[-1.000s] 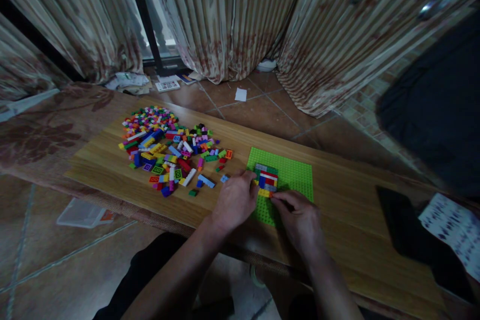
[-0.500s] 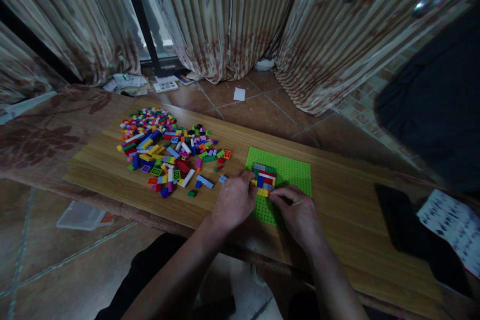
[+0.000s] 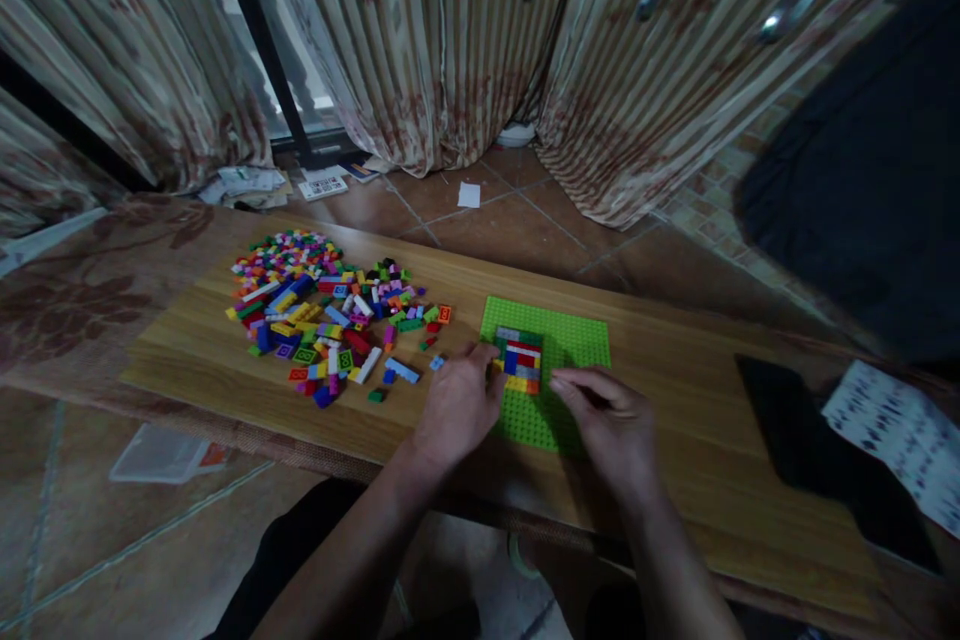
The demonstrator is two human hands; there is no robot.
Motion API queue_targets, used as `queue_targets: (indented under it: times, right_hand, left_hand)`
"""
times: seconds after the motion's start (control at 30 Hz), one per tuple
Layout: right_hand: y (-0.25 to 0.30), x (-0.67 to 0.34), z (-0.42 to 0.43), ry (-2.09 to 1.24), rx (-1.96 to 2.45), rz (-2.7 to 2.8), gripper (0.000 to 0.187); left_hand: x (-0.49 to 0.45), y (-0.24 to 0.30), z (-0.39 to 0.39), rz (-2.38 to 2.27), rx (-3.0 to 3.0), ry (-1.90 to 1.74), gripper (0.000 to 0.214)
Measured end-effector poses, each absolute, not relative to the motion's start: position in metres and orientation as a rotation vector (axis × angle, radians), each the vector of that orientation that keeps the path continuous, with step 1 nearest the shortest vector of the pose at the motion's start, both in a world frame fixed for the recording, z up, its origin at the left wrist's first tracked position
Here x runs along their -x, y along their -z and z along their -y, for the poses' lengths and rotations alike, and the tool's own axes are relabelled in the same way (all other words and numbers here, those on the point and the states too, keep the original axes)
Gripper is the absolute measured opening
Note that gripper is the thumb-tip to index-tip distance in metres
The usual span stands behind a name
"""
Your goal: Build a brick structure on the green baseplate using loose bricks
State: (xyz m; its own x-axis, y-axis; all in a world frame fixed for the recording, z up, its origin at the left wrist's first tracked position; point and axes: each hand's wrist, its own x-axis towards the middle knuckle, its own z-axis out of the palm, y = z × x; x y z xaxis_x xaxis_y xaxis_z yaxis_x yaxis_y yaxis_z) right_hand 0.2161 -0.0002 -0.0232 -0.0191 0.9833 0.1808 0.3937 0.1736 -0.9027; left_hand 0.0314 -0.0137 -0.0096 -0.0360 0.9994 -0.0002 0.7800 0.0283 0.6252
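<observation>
A green studded baseplate [image 3: 577, 340] lies on a wooden board [image 3: 675, 400]. A small block of red, blue, grey, yellow and orange bricks [image 3: 519, 360] is stuck on the plate's left part. My left hand [image 3: 457, 405] rests at the plate's left edge, its fingers curled against the brick block. My right hand [image 3: 611, 420] lies just right of the block on the plate, fingers loosely bent and apart from the bricks, with nothing visible in them. A big heap of loose coloured bricks [image 3: 322, 305] spreads over the left of the board.
Striped curtains [image 3: 450, 40] hang behind the board over a tiled floor [image 3: 517, 220] with scattered papers [image 3: 247, 182]. A black flat object [image 3: 795, 430] and a printed sheet [image 3: 892, 430] lie at the board's right end. A clear plastic lid [image 3: 154, 452] lies on the floor, lower left.
My right hand has drawn back to the right, off the yellow and orange bricks at the block's near edge. The view has tilted slightly. My left hand stays at the block.
</observation>
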Motion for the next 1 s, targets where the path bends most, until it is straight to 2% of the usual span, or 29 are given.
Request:
queue_targets:
  times: [0.17,0.33,0.4,0.47,0.6,0.7,0.83,1.0]
  right_hand:
    - [0.011,-0.222,-0.006,-0.689,1.440,1.248,0.017]
    - [0.011,-0.222,-0.007,-0.688,1.441,1.196,0.018]
    - [0.012,-0.222,-0.007,-0.683,1.450,1.192,0.018]
    - [0.012,-0.222,-0.006,-0.667,1.470,1.173,0.019]
    - [0.008,-0.218,-0.006,-0.613,1.520,1.136,0.022]
    - [0.007,-0.211,-0.004,-0.594,1.563,1.160,0.024]
    - [0.011,-0.207,-0.004,-0.503,1.588,1.296,0.031]
    - [0.016,-0.225,-0.020,-0.359,1.750,1.419,0.045]
  left_hand:
    - [-0.035,0.006,0.023,-1.902,-2.009,-0.669,0.026]
    - [-0.058,0.014,0.038,-1.777,-2.208,-0.578,0.056]
    - [-0.068,0.017,0.045,-1.751,-2.233,-0.628,0.059]
    - [-0.078,0.018,0.054,-1.665,-2.246,-0.778,0.052]
    - [-0.095,0.023,0.070,-1.180,-2.347,-1.059,0.025]
    - [-0.107,0.033,0.075,-0.993,-2.445,-1.147,0.023]
    - [-0.110,0.035,0.071,-1.047,-2.380,-1.230,0.023]
    - [-0.080,0.014,0.057,-1.305,-1.921,-1.496,0.018]
